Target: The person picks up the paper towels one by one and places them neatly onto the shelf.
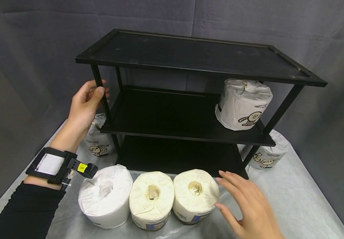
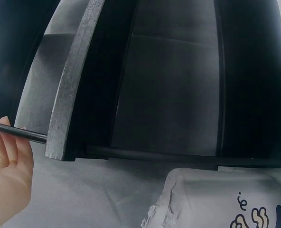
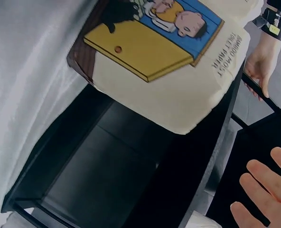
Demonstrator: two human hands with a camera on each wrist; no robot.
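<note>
A black shelf rack (image 1: 195, 53) stands at the center, and my left hand (image 1: 83, 104) grips its front left post (image 1: 106, 108), thumb in front and fingers behind. The left wrist view shows those fingers (image 2: 10, 147) at the thin post. In front of the rack, a white wrapped toilet roll (image 1: 112, 212) and two cream toilet rolls, the middle one (image 1: 139, 202) and the right one (image 1: 207, 192), stand side by side. My right hand (image 1: 250, 209) is beside the right cream roll, fingers spread and holding nothing; whether a fingertip touches the roll, I cannot tell.
One wrapped roll (image 1: 243, 106) stands on the middle shelf at the right. Another wrapped roll (image 1: 98, 142) is on the table left of the rack, and one more (image 1: 268, 152) on its right. Grey cloth (image 1: 160, 16) hangs behind; a pale cover (image 1: 306, 199) lies over the table.
</note>
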